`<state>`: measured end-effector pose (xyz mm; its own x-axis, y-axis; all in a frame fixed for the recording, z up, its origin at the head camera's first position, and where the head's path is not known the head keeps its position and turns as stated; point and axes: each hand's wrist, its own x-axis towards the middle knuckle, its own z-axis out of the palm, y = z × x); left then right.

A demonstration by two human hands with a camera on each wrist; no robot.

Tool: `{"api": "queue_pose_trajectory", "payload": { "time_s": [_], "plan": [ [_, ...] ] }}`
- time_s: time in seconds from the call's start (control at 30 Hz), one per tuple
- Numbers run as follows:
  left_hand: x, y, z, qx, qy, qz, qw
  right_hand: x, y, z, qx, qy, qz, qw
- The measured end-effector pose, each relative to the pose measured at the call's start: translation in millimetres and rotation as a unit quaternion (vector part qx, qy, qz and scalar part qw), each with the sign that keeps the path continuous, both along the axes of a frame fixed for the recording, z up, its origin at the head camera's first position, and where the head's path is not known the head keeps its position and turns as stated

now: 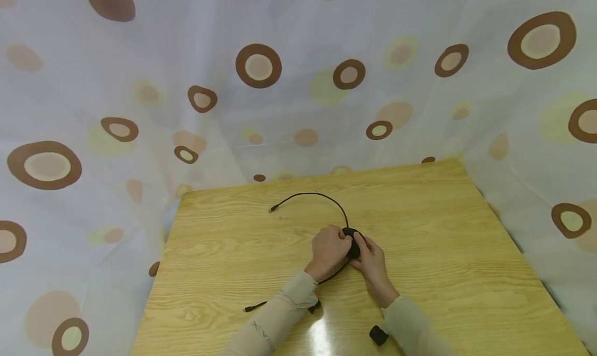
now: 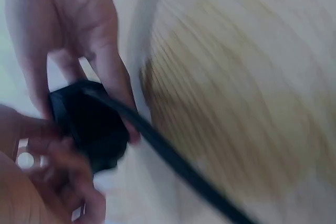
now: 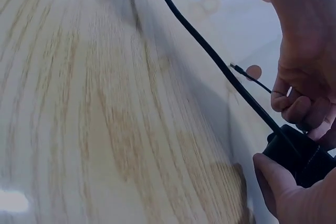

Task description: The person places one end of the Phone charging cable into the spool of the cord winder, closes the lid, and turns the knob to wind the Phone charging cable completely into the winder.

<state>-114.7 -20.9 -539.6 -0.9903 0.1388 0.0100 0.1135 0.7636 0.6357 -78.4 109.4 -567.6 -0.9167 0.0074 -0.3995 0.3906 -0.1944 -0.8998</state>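
Observation:
Both hands meet at a small black case (image 1: pixel 355 251) right of the table's middle. A thin black cable (image 1: pixel 317 193) runs out of it, curving up and left to a plug (image 1: pixel 273 209). From its lower side the cable passes beneath the left forearm, and another plug (image 1: pixel 249 309) shows beyond the sleeve. My right hand (image 1: pixel 374 267) grips the case between thumb and fingers. With curled fingers, my left hand (image 1: pixel 328 252) pinches its left edge. The left wrist view has the case (image 2: pixel 94 121) raised between the hands; fingers partly cover it.
The wood-grain table (image 1: pixel 434 216) is enclosed at the back and sides by pale sheeting (image 1: pixel 289 102) with brown and yellow spots. Small black devices, one (image 1: pixel 379 335) by the right cuff and another (image 1: pixel 314 307) by the left, sit at the wrists.

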Motion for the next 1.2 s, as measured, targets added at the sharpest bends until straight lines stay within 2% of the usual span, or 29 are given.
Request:
{"api": "queue_pose_trajectory", "payload": {
  "time_s": [0.07,0.13,0.2,0.27,0.33,0.43,0.53,0.63,0.67,0.7,0.73,0.8,0.9,0.97,1.03,1.07,1.13,1.2],
  "plan": [
    [-3.7,-6.1,-1.9,-0.018,0.008,-0.051,0.9985,-1.6,2.7,-0.5,0.000,0.001,0.008,1.0000],
    [-7.7,-13.7,-3.7,-0.060,0.042,-0.114,0.9907,-3.5,5.2,-0.2,-0.008,0.003,0.007,0.9999],
    [-12.0,-21.8,-4.8,-0.101,0.096,-0.175,0.9746,-5.2,7.0,0.4,-0.018,0.007,0.005,0.9998],
    [-16.3,-29.0,-5.7,-0.154,0.162,-0.218,0.9499,-6.2,7.5,1.7,-0.023,0.009,0.007,0.9997],
    [-19.6,-34.3,-4.6,-0.196,0.218,-0.241,0.9254,-6.2,6.7,3.2,-0.028,0.009,0.006,0.9995],
    [-24.2,-38.6,-1.8,-0.249,0.273,-0.258,0.8926,-5.5,4.8,5.0,-0.028,0.008,0.009,0.9995],
    [-26.9,-38.3,2.2,-0.288,0.296,-0.266,0.8711,-5.1,3.1,6.2,-0.031,0.007,0.005,0.9995],
    [-28.7,-34.9,3.7,-0.318,0.305,-0.261,0.8590,-5.4,2.2,6.9,-0.034,0.005,0.004,0.9994],
    [-28.8,-33.3,3.9,-0.321,0.300,-0.256,0.8609,-5.4,2.0,7.3,-0.035,0.004,0.006,0.9994],
    [-28.5,-31.0,5.0,-0.322,0.288,-0.250,0.8664,-5.8,1.7,7.3,-0.034,0.003,0.007,0.9994],
    [-28.1,-28.6,5.4,-0.317,0.272,-0.241,0.8760,-6.3,1.6,7.0,-0.034,0.002,0.008,0.9994],
    [-27.9,-22.4,6.7,-0.296,0.222,-0.216,0.9035,-7.4,0.7,6.5,-0.035,0.002,0.005,0.9994],
    [-26.8,-11.0,12.7,-0.239,0.122,-0.160,0.9500,-9.4,-2.1,4.7,-0.044,0.005,-0.009,0.9990],
    [-27.4,-4.4,16.3,-0.194,0.065,-0.124,0.9710,-10.3,-4.3,4.0,-0.052,0.008,-0.022,0.9984],
    [-28.4,0.7,19.6,-0.148,0.019,-0.094,0.9843,-11.0,-6.2,3.4,-0.059,0.011,-0.028,0.9978],
    [-29.2,2.3,20.7,-0.126,0.000,-0.082,0.9886,-11.3,-6.7,3.1,-0.062,0.012,-0.030,0.9976],
    [-31.5,3.2,20.8,-0.091,-0.026,-0.072,0.9929,-12.0,-7.0,2.8,-0.069,0.013,-0.029,0.9971],
    [-34.5,0.9,18.5,-0.064,-0.043,-0.074,0.9943,-12.8,-5.7,2.4,-0.079,0.011,-0.026,0.9965]
  ]
}}
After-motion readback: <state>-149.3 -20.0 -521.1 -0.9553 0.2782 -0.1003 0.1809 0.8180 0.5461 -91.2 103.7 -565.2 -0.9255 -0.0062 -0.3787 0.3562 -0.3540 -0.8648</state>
